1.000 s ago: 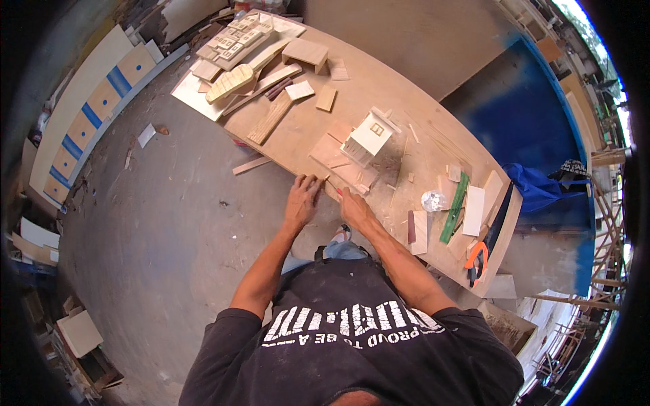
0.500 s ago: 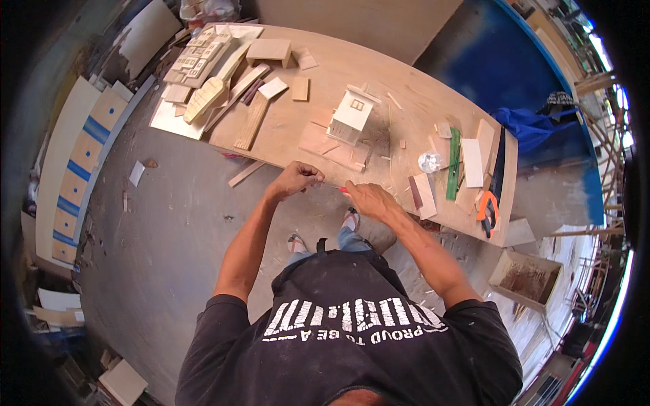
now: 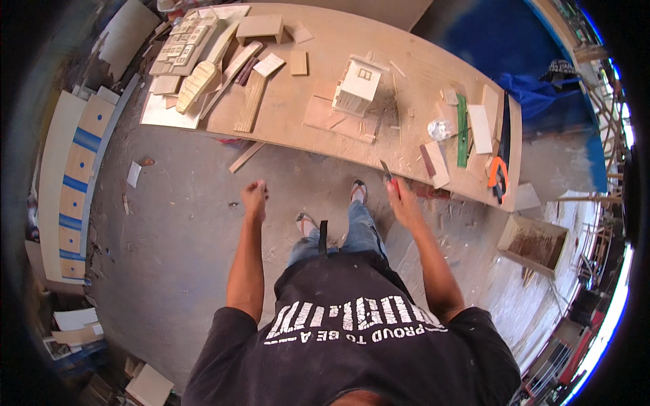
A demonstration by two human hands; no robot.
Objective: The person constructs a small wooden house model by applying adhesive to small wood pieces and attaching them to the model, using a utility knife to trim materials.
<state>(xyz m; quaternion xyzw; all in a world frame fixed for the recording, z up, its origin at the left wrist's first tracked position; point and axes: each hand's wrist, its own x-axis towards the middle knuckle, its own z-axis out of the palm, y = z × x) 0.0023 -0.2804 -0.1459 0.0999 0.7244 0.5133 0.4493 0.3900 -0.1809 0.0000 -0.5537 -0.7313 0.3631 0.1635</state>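
The floor [image 3: 176, 223] of the workshop is grey and dusty, and a long wooden table [image 3: 325, 37] stands ahead of both hands. The left hand [image 3: 255, 200] is over the floor, apart from the table, with its fingers bent inward; whether they pinch something small, one cannot tell. Just ahead of it, a wooden stick [image 3: 246, 157] lies near the table's edge. Farther ahead, between the directions of the two hands, stands a small model house [image 3: 357, 86], with a thin pinkish board [image 3: 321, 114] beside its base. The right hand [image 3: 405, 204] is clasped around the red handle of a knife [image 3: 391, 178], whose dark blade points forward, toward the table's edge. Ahead and to the right of this grip lie a green strip [image 3: 462, 135] and an orange-and-black tool [image 3: 499, 174].

For good handling, it seems wise that the right grip is firm but not stiff, that the wrist is straight, and that the blade points away from the left fingers and the legs.
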